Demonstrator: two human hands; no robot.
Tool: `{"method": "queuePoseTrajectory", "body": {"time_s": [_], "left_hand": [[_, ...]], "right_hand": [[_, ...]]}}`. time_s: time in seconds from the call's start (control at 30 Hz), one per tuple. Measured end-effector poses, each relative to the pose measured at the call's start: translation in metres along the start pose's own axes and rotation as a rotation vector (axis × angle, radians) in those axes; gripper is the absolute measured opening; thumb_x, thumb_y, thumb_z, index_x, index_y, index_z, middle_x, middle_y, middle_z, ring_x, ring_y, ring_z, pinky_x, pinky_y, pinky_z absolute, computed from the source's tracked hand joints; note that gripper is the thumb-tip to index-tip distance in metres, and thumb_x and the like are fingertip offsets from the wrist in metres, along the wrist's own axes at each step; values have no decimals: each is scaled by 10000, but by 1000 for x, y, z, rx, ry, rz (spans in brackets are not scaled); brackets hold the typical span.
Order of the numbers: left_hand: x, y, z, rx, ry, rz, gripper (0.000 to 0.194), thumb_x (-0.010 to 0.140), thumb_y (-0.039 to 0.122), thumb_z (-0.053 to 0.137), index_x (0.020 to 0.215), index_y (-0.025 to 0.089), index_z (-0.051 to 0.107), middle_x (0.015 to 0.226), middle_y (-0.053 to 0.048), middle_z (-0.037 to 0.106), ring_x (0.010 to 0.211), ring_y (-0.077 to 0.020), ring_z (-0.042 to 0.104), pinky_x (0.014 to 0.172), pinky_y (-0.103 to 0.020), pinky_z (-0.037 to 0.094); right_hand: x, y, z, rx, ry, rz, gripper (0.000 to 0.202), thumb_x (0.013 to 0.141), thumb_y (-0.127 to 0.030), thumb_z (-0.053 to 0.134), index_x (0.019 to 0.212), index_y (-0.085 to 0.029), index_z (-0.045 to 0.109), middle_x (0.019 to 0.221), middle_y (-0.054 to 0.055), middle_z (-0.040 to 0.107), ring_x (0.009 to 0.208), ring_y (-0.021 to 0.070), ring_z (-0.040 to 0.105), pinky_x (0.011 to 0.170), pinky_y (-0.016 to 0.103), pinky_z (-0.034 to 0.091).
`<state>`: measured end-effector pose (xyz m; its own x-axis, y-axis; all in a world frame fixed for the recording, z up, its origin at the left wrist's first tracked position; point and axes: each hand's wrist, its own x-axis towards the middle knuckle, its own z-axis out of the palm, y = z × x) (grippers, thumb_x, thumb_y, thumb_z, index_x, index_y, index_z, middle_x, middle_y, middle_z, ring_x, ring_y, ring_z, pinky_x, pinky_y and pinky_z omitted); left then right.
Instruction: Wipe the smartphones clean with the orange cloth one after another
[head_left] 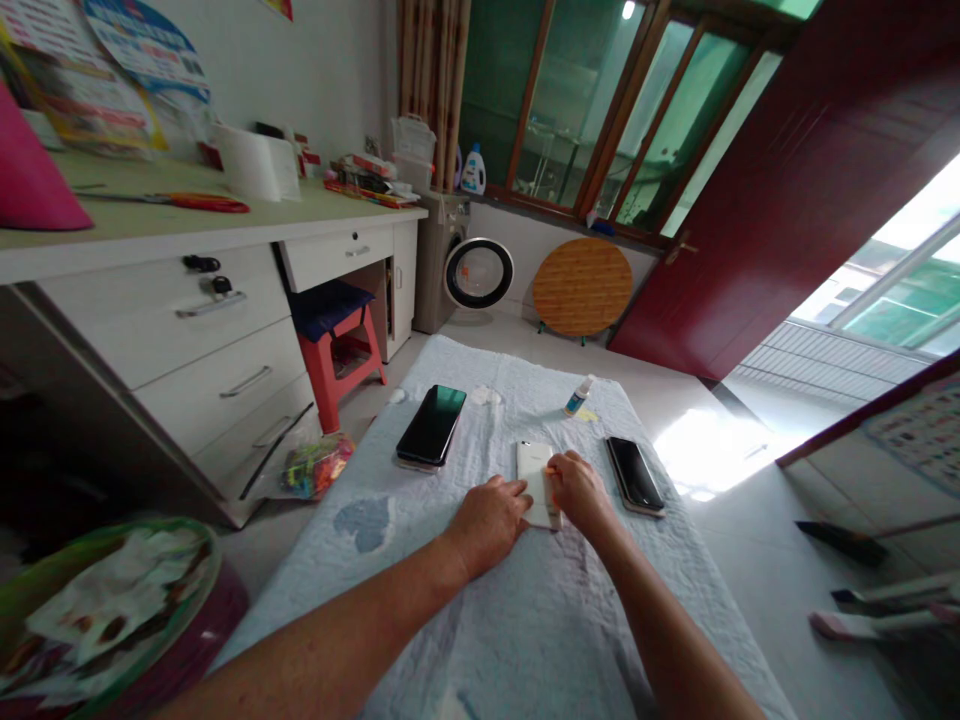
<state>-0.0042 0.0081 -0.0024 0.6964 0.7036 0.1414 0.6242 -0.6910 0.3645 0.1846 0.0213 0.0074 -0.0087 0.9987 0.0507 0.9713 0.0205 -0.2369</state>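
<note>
A white phone lies back side up on the blue-grey cloth, its camera at the upper left. My left hand rests at its left edge, fingers over the side and holding it against the cloth. The fingers of my right hand are pinched together on the phone's right side; a small orange bit shows at them, too little to name. To the left lie a black-screened phone and something light under it. On the right, another dark phone lies screen up. A small spray bottle stands beyond the white phone.
The cloth covers a low table or bed. A full waste bin stands at the lower left, near a plastic bag. A red stool is under the white desk. Behind are a washing machine and a round board.
</note>
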Motion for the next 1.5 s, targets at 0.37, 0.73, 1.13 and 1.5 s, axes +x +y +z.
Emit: {"method": "queuePoseTrajectory", "body": {"time_s": [0.37,0.73,1.13,1.5], "left_hand": [[0,0,0,16,8,14,124,880,241,545,940,192,642,1170,-64,637,982,-233,579,852,-344,476],[-1,1,-3,-38,12,3,234,871,240,555,1094,225,623,1168,-47,643,994,-238,577,880,-357,464],[0,-3,4,13,36,27,127,876,254,563,959,198,640,1131,-47,643,958,-228,580,868,-356,455],[-1,-2,1,28,110,73,151,856,296,611,966,198,646,1100,-66,653,1069,-247,523,946,-404,399]], "right_hand": [[47,6,14,-29,88,-26,279,908,-194,439,851,-167,711,854,50,577,761,132,509,679,230,323],[-2,-14,13,50,34,-270,246,918,-201,473,840,-187,706,834,28,557,763,122,528,696,216,367],[1,1,13,132,68,-198,270,922,-220,467,867,-201,731,834,25,578,754,117,542,683,213,374],[30,13,13,135,124,-111,257,897,-215,489,827,-179,734,805,22,561,723,107,538,684,199,362]]}}
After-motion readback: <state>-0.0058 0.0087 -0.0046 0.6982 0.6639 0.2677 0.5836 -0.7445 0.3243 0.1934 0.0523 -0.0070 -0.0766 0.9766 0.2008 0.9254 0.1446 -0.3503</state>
